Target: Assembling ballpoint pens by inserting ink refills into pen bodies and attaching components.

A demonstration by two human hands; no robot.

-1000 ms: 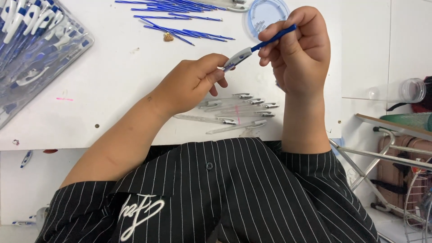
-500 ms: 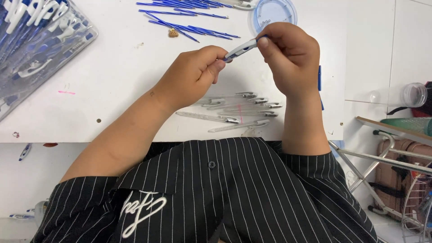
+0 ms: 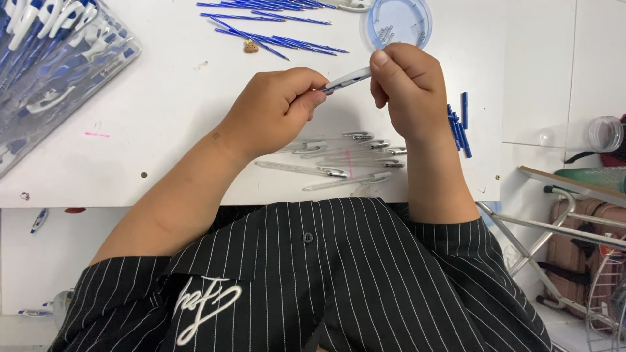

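Observation:
Both hands hold one clear pen barrel with a blue refill (image 3: 347,79) above the white table (image 3: 169,156). My left hand (image 3: 277,107) pinches its near end. My right hand (image 3: 404,88) is closed over its far end, thumb on top. Below the hands lie several clear pen barrels (image 3: 339,158) in a loose row near the table's front edge. A few short blue pen parts (image 3: 458,124) lie just right of my right wrist.
A clear tray of blue-and-white pens (image 3: 49,65) fills the far left. Loose blue refills (image 3: 274,29) are scattered at the back, beside a round clear lid (image 3: 399,23). A metal rack (image 3: 574,215) and a clear cup (image 3: 603,133) stand to the right.
The blue refill that stuck out of my right hand has slid into the barrel. Both hands have come closer together and my right hand has lowered.

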